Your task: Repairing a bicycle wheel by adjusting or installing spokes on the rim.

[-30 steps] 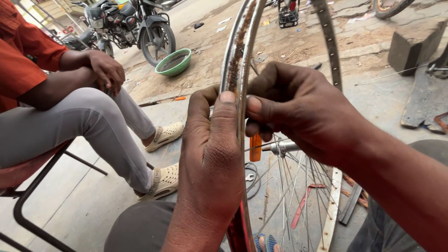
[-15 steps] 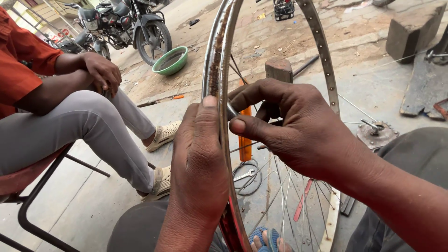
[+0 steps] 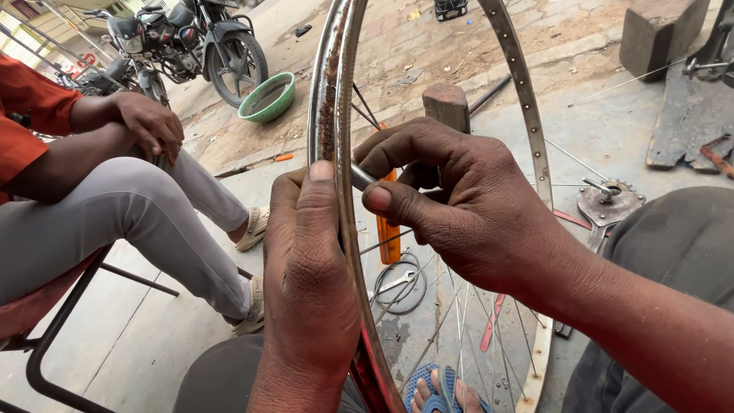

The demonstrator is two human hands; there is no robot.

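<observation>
Head view, near to far. Left hand (image 3: 310, 283) wraps the near side of the bicycle wheel rim (image 3: 330, 99), fingers closed round it, thumb laid up along the rusty inner face toward 12 o'clock. Rim stands upright, edge-on to the camera, its long run going 6 to 12 o'clock through the frame. Right hand (image 3: 459, 206) sits just at 2 o'clock from the left hand, inside the hoop, fingers curled narrow and pinching a small metal tool (image 3: 362, 177), likely a spoke key, though the tip is hidden. Tool touches the rim right above the left thumb, so both hands meet at one spot; left is nearer the camera. Spokes (image 3: 459, 321) fan down toward 5 o'clock. Below, a foot in a blue sandal (image 3: 440, 386) on the ground. Farther, at 9 o'clock, a seated person (image 3: 99, 199), hands folded on a knee. Beyond at 11 o'clock, a green bowl (image 3: 266, 97) and a parked motorcycle (image 3: 191, 42). At 3 o'clock, a hub with sprocket (image 3: 610, 200) lies well apart.
</observation>
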